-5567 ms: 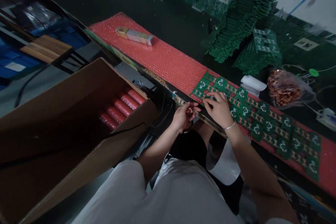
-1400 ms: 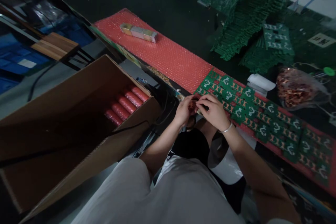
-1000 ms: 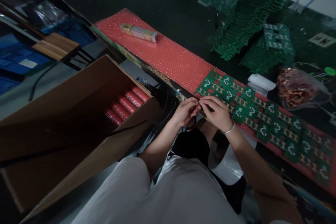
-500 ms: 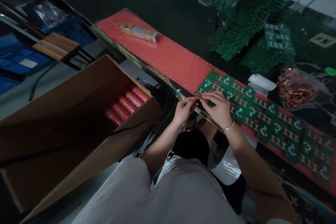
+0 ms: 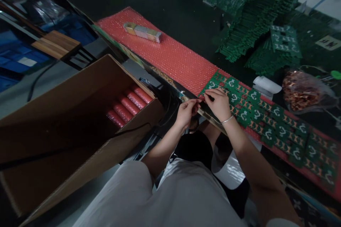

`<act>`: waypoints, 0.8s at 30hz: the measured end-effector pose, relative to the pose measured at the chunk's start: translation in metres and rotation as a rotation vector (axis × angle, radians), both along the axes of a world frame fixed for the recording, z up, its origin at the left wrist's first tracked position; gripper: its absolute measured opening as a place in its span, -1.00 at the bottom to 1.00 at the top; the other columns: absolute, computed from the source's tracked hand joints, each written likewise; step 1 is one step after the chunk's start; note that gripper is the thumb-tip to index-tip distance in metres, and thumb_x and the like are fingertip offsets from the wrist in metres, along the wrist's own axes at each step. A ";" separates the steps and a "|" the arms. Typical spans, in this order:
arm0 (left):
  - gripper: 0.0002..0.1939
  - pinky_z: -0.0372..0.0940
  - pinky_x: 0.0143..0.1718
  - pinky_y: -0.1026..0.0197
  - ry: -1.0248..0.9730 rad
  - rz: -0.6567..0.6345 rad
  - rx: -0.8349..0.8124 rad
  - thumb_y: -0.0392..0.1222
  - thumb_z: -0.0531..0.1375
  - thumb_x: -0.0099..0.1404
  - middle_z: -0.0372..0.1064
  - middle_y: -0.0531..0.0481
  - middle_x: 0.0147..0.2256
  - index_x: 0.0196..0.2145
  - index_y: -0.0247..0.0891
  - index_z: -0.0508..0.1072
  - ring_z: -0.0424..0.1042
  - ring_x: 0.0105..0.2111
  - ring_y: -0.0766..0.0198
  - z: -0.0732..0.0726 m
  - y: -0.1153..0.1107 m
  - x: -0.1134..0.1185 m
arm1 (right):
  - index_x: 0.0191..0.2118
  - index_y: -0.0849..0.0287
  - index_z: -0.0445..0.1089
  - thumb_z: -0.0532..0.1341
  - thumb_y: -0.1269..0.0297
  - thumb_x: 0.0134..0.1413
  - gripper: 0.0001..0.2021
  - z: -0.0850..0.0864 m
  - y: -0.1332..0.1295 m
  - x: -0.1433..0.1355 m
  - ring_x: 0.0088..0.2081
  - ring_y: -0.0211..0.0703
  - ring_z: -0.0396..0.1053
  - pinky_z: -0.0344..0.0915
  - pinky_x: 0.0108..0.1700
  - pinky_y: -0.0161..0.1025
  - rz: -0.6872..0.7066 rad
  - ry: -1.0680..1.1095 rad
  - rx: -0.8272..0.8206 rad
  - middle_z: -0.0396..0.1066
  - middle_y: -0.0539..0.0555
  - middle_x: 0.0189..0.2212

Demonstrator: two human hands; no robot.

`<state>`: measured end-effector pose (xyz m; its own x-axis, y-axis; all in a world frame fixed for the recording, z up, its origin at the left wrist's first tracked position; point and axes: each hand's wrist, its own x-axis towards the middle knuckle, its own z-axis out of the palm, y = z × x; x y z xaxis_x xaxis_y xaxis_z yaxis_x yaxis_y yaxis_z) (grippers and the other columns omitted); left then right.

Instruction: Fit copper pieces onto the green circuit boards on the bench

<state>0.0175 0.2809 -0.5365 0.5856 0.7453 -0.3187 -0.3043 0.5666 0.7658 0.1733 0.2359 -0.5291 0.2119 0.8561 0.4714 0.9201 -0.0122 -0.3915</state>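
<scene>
My left hand [image 5: 187, 111] is at the table's near edge, thumb and fingers pinched together. Beside it on the right, my right hand [image 5: 218, 104] is also closed in a pinch, over the left end of the green circuit boards [image 5: 255, 114]. Whatever the fingertips hold is too small to make out. A small gap separates the two sets of fingertips. The boards lie in rows, with copper-coloured parts on them, on a long strip of red bubble wrap [image 5: 170, 56]. A taped, bar-shaped block [image 5: 142, 32] rests on the wrap's far left part.
An open cardboard box [image 5: 133, 124] stands left of my legs, with several red bubble-wrapped rolls [image 5: 124, 109] inside. Stacked green boards [image 5: 255, 17] stand at the back right. A bag of copper-coloured pieces [image 5: 301, 90] and a white roll [image 5: 267, 85] lie behind the rows. A wooden stool [image 5: 55, 44] is farther left.
My right hand has shifted slightly, and its fingertips have come apart from those of my left hand. The left hand stays nearly in place.
</scene>
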 end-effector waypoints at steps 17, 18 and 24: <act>-0.64 -0.12 -0.60 0.34 0.012 0.006 -0.014 0.02 0.29 0.07 0.34 -0.01 -0.51 -0.35 -0.38 0.56 0.13 -0.62 0.48 0.000 0.001 -0.002 | -0.28 0.23 0.54 0.18 0.41 0.19 -0.83 0.003 0.003 -0.005 -0.15 0.03 0.39 0.38 -0.04 -0.02 -0.025 -0.090 -0.045 0.54 0.17 -0.24; -0.64 -0.12 -0.60 0.34 0.013 0.005 -0.016 0.02 0.29 0.07 0.34 -0.01 -0.51 -0.36 -0.38 0.56 0.13 -0.62 0.48 0.000 0.001 -0.002 | -0.29 0.23 0.54 0.17 0.41 0.19 -0.83 0.003 0.003 -0.006 -0.16 0.03 0.39 0.37 -0.04 -0.01 -0.029 -0.094 -0.046 0.54 0.16 -0.24; -0.66 -0.13 -0.61 0.34 0.003 0.006 -0.010 0.01 0.28 0.07 0.34 0.00 -0.51 -0.38 -0.37 0.56 0.12 -0.62 0.48 0.000 0.001 -0.002 | -0.32 0.19 0.53 0.15 0.40 0.21 -0.80 0.004 0.004 -0.009 -0.16 0.04 0.36 0.35 -0.04 0.01 -0.040 -0.114 -0.052 0.53 0.16 -0.26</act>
